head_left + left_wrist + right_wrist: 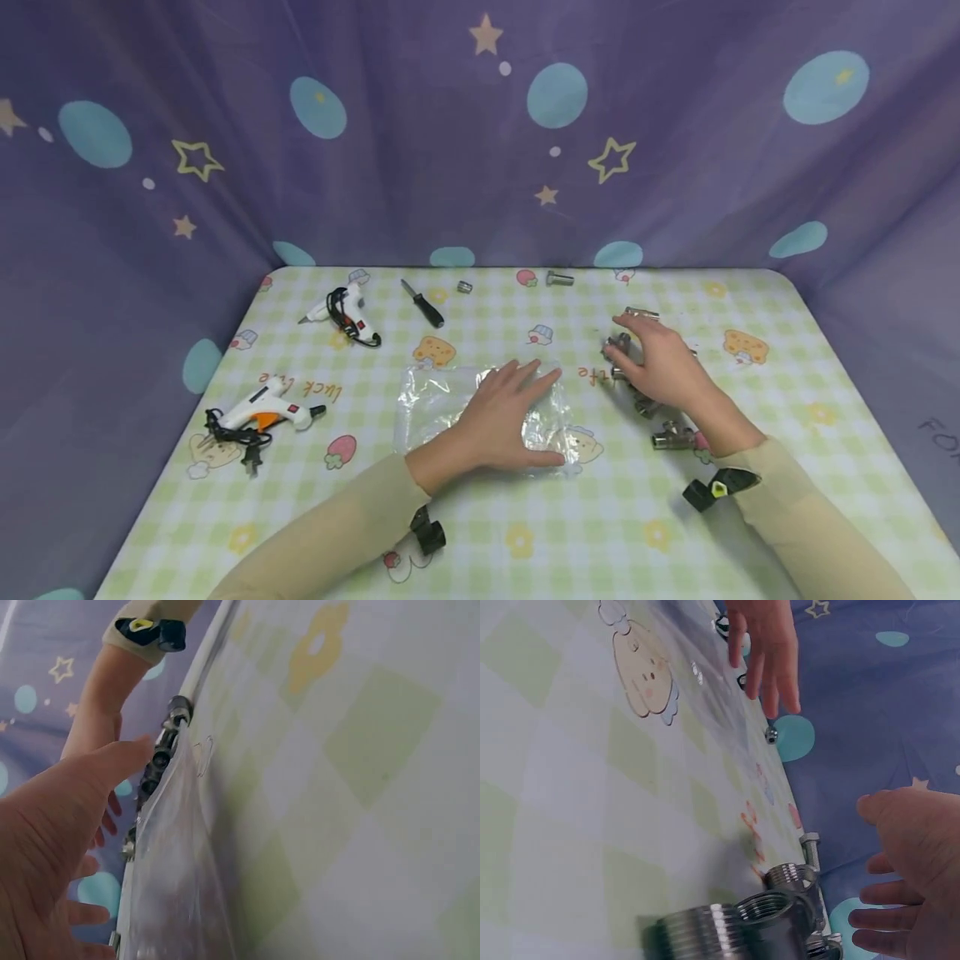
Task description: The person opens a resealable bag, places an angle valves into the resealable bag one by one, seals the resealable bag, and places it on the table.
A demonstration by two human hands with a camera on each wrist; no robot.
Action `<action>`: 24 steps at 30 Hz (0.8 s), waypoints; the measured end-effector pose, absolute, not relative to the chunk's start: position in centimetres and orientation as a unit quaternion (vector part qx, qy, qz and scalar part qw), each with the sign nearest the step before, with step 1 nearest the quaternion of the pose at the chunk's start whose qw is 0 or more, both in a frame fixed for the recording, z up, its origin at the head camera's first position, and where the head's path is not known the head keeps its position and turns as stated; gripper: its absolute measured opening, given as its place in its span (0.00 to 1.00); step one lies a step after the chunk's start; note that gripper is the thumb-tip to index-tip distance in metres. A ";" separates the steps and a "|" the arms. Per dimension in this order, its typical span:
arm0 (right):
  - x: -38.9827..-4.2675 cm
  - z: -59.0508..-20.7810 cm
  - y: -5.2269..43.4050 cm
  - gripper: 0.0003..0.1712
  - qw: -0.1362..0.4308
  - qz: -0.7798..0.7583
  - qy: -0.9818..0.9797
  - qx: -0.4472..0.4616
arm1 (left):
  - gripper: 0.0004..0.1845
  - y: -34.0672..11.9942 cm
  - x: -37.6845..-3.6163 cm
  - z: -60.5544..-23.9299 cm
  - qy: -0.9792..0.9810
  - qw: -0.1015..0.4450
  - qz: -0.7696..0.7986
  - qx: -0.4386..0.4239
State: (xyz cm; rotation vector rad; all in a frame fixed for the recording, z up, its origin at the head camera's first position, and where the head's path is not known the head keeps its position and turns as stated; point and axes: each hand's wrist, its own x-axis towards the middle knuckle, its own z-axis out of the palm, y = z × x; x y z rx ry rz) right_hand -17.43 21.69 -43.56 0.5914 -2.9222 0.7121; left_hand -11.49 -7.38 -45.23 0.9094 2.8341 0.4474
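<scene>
A clear plastic bag (431, 408) lies in the middle of the table. Over it is my left hand (506, 421), fingers spread and thumb out; in the left wrist view the hand (45, 832) has nothing in its grasp, and contact with the bag (176, 885) is unclear. My right hand (663, 362) hovers above a row of shiny metal pipe fittings, partly hiding them. The nearest, a tee fitting (672, 437), sits by the right wrist. Threaded openings show on a fitting (769, 919) in the right wrist view, where the right hand (919, 870) holds nothing.
Two white glue guns, one farther back (348, 315) and one nearer (262, 412), lie at the left with bundled black cords. Toward the back are a black-handled screwdriver (423, 303), a small metal fitting (465, 287) and a bolt (560, 278). Purple curtains (435, 167) enclose the table.
</scene>
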 end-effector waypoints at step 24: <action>-19.8 -45.9 21.8 0.25 0.016 0.192 -0.961 0.199 | 0.85 -6.0 -12.7 -47.0 0.949 0.067 0.058 0.303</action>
